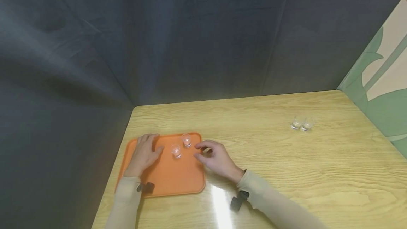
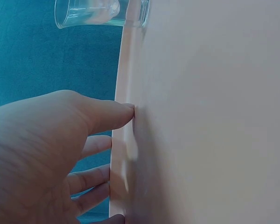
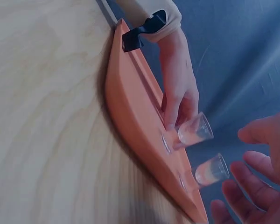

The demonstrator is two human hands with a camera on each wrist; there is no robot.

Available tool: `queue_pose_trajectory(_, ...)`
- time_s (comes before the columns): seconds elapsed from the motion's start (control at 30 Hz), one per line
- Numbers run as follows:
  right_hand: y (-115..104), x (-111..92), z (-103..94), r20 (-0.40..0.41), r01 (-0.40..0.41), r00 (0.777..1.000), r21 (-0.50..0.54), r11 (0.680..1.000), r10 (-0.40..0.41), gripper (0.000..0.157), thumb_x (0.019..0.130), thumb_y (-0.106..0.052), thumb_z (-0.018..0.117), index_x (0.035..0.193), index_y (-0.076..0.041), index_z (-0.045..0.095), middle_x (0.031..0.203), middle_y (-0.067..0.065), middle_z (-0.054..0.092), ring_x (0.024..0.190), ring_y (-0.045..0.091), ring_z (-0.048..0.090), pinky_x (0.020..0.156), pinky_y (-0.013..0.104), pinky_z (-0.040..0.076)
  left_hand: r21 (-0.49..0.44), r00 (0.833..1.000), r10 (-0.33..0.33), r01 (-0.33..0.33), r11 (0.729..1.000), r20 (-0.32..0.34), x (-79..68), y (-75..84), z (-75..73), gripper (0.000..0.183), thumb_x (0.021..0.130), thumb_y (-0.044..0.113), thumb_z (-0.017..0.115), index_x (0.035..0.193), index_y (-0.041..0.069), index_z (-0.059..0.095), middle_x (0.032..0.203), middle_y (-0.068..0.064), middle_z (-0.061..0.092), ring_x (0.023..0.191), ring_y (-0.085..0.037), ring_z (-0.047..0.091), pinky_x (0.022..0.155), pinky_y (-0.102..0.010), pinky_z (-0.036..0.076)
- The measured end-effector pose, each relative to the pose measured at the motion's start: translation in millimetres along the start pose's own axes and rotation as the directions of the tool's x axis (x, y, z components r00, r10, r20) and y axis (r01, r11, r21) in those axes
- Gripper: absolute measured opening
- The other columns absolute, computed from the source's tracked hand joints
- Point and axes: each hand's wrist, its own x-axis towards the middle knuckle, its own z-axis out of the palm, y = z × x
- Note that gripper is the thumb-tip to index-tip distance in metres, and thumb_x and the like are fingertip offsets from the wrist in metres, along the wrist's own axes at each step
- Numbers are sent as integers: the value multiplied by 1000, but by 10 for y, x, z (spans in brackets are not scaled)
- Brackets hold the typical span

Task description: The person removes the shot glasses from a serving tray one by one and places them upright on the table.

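Note:
An orange tray (image 1: 173,177) lies on the left part of the table. Two small clear glasses stand upright on it: the nearer glass (image 1: 176,152) left of the farther glass (image 1: 186,141). My left hand (image 1: 144,154) is over the tray's left side, thumb spread from the fingers; in the left wrist view its thumb (image 2: 109,115) reaches the tray surface. My right hand (image 1: 217,157) hovers at the tray's right edge, fingers and thumb apart with nothing between them. In the right wrist view the right fingers (image 3: 245,184) are beside both glasses, not touching them.
Two more clear glasses, a left one (image 1: 296,123) and a right one (image 1: 307,124), stand close together at the table's far right. The wooden table (image 1: 286,165) meets dark cloth (image 1: 203,45) at the back and left. A leaf-patterned panel (image 1: 384,87) borders its right.

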Motion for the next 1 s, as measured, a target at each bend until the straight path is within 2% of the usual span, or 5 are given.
queue_pose_trajectory(0.1, -48, 45, 59, 16, -7, 1000, -3, 1000, 8, 28, 95, -13, 78, 121, 0, 76, 121, 15, 77, 109, 31, 71, 93, 48, 62, -3, 1000, 4, -4, 1000, 2, 8, 0, 4, 60, 103, 31, 68, 153, 2, 52, 156, -28, 46, 150, -48, 34, 121, -66, 37)
queue_pose_trajectory(0.3, -137, 152, 175, 23, 9, 1000, -59, 998, -7, 30, 95, -16, 79, 122, -2, 77, 117, 9, 80, 98, 24, 75, 87, 37, 64, -3, 1000, 18, -18, 1000, -5, 20, 23, -9, 60, 102, 30, 70, 152, 1, 53, 155, -29, 47, 149, -48, 35, 120, -66, 37)
queue_pose_trajectory(0.43, -166, 212, 259, 31, 38, 999, -137, 990, -34, 34, 94, -19, 80, 123, -2, 76, 117, 9, 80, 98, 24, 76, 87, 38, 64, 0, 1000, 16, -16, 1000, -14, 15, 36, -19, 59, 102, 29, 70, 152, 1, 53, 155, -29, 47, 149, -48, 35, 120, -66, 37)
queue_pose_trajectory(0.7, -182, 287, 432, 38, 45, 999, -321, 946, -35, 38, 96, -34, 78, 124, -8, 77, 119, 7, 80, 105, 24, 76, 91, 38, 61, -4, 1000, -2, 1, 1000, -25, -7, 16, -14, 58, 102, 28, 70, 150, 1, 54, 154, -28, 49, 149, -47, 36, 121, -65, 37)
queue_pose_trajectory(1.0, -139, 330, 529, 13, 16, 1000, -351, 936, -13, 40, 94, -35, 80, 124, -9, 77, 120, 4, 80, 108, 21, 74, 93, 38, 60, 0, 1000, 9, -9, 1000, -29, -8, 4, 3, 58, 101, 28, 70, 150, 1, 54, 154, -28, 49, 149, -48, 36, 122, -65, 36)
